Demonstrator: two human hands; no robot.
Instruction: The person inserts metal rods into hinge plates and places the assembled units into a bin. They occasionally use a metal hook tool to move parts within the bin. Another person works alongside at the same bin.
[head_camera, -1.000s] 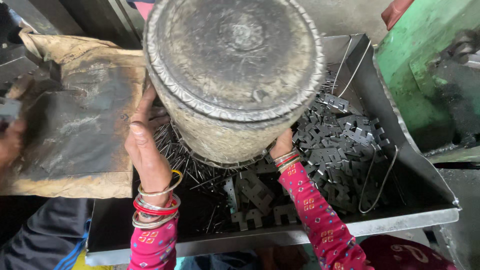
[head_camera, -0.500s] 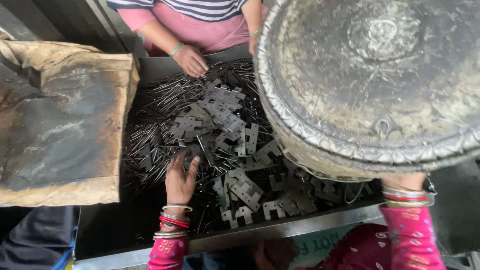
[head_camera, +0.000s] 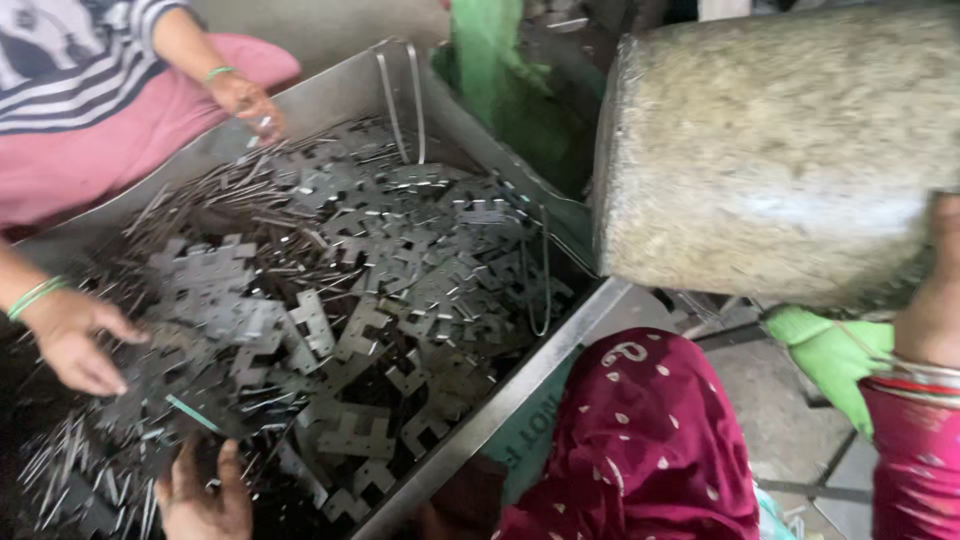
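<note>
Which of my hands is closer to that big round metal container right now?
Right. Your right hand is against the grey container, holding it up beside the tray. Your left hand is far off, resting on the flat metal pieces.

The single head-worn camera looked steeply down, close over the shallow grey metal tray (head_camera: 455, 110) of flat metal cut-outs (head_camera: 350, 300). It faced slightly left, cropping the round woven basket (head_camera: 780, 150) at right.
</note>
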